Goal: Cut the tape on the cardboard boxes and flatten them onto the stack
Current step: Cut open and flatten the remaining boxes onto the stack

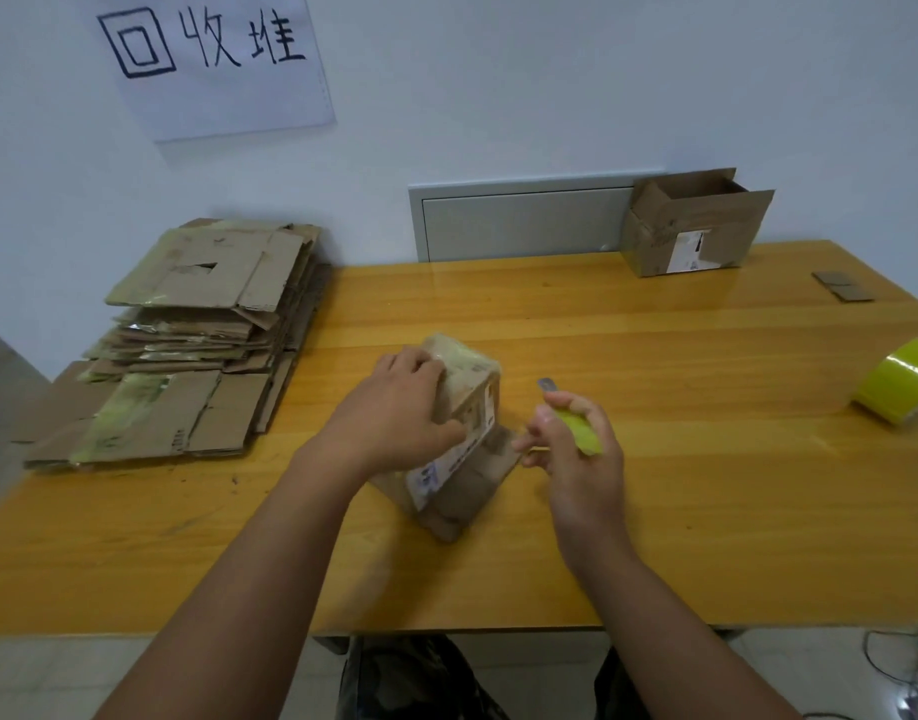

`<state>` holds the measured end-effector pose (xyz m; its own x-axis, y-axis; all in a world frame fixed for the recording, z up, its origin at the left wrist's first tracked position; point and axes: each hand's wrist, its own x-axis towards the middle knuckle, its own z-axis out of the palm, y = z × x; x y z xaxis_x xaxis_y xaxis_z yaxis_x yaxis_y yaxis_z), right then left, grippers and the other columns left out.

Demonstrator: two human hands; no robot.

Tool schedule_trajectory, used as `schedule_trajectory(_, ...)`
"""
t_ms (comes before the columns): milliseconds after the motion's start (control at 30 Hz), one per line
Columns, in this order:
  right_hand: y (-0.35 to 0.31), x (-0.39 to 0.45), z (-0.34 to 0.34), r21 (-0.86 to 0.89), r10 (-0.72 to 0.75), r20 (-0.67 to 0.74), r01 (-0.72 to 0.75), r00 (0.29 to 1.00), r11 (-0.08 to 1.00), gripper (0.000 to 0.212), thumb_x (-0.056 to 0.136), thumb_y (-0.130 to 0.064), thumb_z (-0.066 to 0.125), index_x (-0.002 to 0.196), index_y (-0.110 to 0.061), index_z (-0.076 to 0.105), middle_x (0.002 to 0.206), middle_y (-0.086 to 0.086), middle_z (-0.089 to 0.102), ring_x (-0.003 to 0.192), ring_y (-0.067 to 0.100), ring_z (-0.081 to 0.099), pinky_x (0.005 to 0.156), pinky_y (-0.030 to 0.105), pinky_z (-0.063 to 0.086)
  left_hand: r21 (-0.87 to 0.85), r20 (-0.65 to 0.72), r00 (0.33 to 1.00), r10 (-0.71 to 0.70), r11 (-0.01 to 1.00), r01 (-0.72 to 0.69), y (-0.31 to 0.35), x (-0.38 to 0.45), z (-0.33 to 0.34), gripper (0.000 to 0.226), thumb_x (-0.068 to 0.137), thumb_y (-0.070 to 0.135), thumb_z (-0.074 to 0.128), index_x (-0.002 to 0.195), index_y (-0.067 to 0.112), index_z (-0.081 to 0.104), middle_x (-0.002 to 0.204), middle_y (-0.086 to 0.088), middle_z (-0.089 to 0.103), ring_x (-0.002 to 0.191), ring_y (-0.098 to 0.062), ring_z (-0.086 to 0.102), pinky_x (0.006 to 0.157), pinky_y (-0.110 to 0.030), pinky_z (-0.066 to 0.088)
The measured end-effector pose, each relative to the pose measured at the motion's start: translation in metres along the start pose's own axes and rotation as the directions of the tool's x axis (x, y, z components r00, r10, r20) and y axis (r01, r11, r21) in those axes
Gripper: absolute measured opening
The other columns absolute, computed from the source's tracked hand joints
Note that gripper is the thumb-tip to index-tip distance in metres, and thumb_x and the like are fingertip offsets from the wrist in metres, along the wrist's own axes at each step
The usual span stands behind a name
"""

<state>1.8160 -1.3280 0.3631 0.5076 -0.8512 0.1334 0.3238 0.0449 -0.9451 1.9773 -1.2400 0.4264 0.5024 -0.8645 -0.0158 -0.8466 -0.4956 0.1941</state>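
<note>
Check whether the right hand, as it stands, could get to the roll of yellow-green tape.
Probably yes: the bare table lies between the right hand and the tape roll, but the hand grips a cutter, so it is not free.

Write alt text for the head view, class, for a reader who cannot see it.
A person's left hand holds a small taped box on a wooden table, while the right hand grips a yellow knife. Flattened cardboard is stacked at left.

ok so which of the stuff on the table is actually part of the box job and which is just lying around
Part of the job:
small box, held by the left hand
cutter, gripped in the right hand
stack of flattened boxes
open box

Lying about:
tape roll
cardboard scraps
wall sign
</note>
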Motion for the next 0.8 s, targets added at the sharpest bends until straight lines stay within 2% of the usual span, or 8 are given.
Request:
schedule_trajectory(100, -0.007, 0.012, -0.014, 0.006, -0.037, -0.009, 0.037, 0.999, 0.999, 0.021, 0.091, -0.028, 0.055, 0.109, -0.033, 0.065, 0.077, 0.0, 0.069, 0.071, 0.019, 0.067, 0.061, 0.027, 0.052, -0.137, 0.127, 0.987, 0.1, 0.987, -0.082, -0.006, -0.002, -0.01, 0.063, 0.09, 0.026, 0.063, 0.145, 0.023, 0.032, 0.159, 0.006, 0.024, 0.14, -0.019, 0.028, 0.111, -0.038, 0.034)
schedule_trajectory(200, -0.01, 0.02, -0.02, 0.006, -0.046, 0.077, 0.046, 0.996, 0.999, 0.035, 0.089, -0.02, 0.05, 0.121, -0.03, 0.056, 0.085, 0.004, 0.072, 0.078, 0.022, 0.068, 0.066, 0.029, 0.053, -0.242, 0.13, 0.977, 0.167, 0.961, -0.132, -0.006, -0.005, -0.016, 0.046, 0.089, 0.011, 0.06, 0.129, 0.023, 0.041, 0.156, 0.009, 0.031, 0.137, -0.014, 0.034, 0.117, -0.042, 0.026)
schedule_trajectory(267, -0.012, 0.023, -0.02, -0.023, -0.054, 0.15, 0.058, 0.987, 0.998, 0.032, 0.088, -0.019, 0.05, 0.119, -0.026, 0.055, 0.087, 0.005, 0.072, 0.084, 0.024, 0.068, 0.069, 0.032, 0.052, -0.298, 0.097, 0.978, 0.187, 0.943, -0.15, -0.003, -0.006, -0.016, 0.035, 0.088, 0.021, 0.065, 0.118, 0.022, 0.047, 0.148, 0.012, 0.041, 0.129, -0.012, 0.042, 0.114, -0.045, 0.031)
schedule_trajectory(333, -0.012, 0.026, -0.021, -0.05, -0.047, 0.213, 0.059, 0.976, 0.997, 0.028, 0.089, -0.02, 0.05, 0.116, -0.022, 0.057, 0.085, 0.006, 0.071, 0.084, 0.025, 0.068, 0.069, 0.032, 0.052, -0.306, 0.062, 0.981, 0.184, 0.939, -0.157, 0.003, -0.006, -0.016, 0.04, 0.082, 0.044, 0.072, 0.108, 0.025, 0.048, 0.139, 0.017, 0.047, 0.12, -0.01, 0.047, 0.106, -0.04, 0.039)
schedule_trajectory(400, -0.012, 0.028, -0.022, -0.068, -0.035, 0.242, 0.053, 0.97, 0.996, 0.025, 0.09, -0.021, 0.052, 0.113, -0.019, 0.061, 0.081, 0.007, 0.071, 0.082, 0.025, 0.068, 0.069, 0.03, 0.053, -0.246, 0.011, 0.979, 0.206, 0.949, -0.197, 0.008, -0.006, -0.013, 0.049, 0.074, 0.06, 0.074, 0.098, 0.029, 0.046, 0.133, 0.02, 0.049, 0.113, -0.003, 0.045, 0.102, -0.029, 0.034)
schedule_trajectory(467, -0.012, 0.03, -0.024, -0.079, -0.033, 0.241, 0.054, 0.97, 0.995, 0.02, 0.091, -0.022, 0.055, 0.108, -0.019, 0.065, 0.075, 0.009, 0.07, 0.076, 0.025, 0.068, 0.07, 0.03, 0.055, -0.162, -0.031, 0.971, 0.238, 0.957, -0.24, 0.011, -0.004, -0.01, 0.05, 0.071, 0.064, 0.074, 0.091, 0.033, 0.04, 0.13, 0.019, 0.051, 0.109, -0.001, 0.044, 0.103, -0.025, 0.025)
schedule_trajectory(600, -0.011, 0.035, -0.031, -0.093, -0.008, 0.22, 0.029, 0.975, 0.995, 0.017, 0.089, -0.021, 0.057, 0.101, -0.016, 0.068, 0.068, 0.01, 0.068, 0.068, 0.024, 0.067, 0.068, 0.032, 0.057, -0.132, -0.058, 0.962, 0.266, 0.953, -0.271, 0.011, -0.002, -0.007, 0.052, 0.071, 0.067, 0.07, 0.097, 0.033, 0.04, 0.13, 0.015, 0.054, 0.117, -0.004, 0.045, 0.108, -0.018, 0.012)
schedule_trajectory(800, -0.011, 0.041, -0.031, -0.142, 0.044, 0.31, 0.001, 0.95, 0.99, 0.014, 0.094, -0.013, 0.055, 0.102, -0.015, 0.066, 0.071, 0.007, 0.07, 0.069, 0.021, 0.068, 0.065, 0.026, 0.053, -0.167, -0.107, 0.958, 0.265, 0.945, -0.28, 0.009, -0.005, -0.001, 0.062, 0.063, 0.079, 0.057, 0.105, 0.037, 0.04, 0.129, 0.014, 0.056, 0.107, 0.006, 0.033, 0.1, -0.018, 0.016)
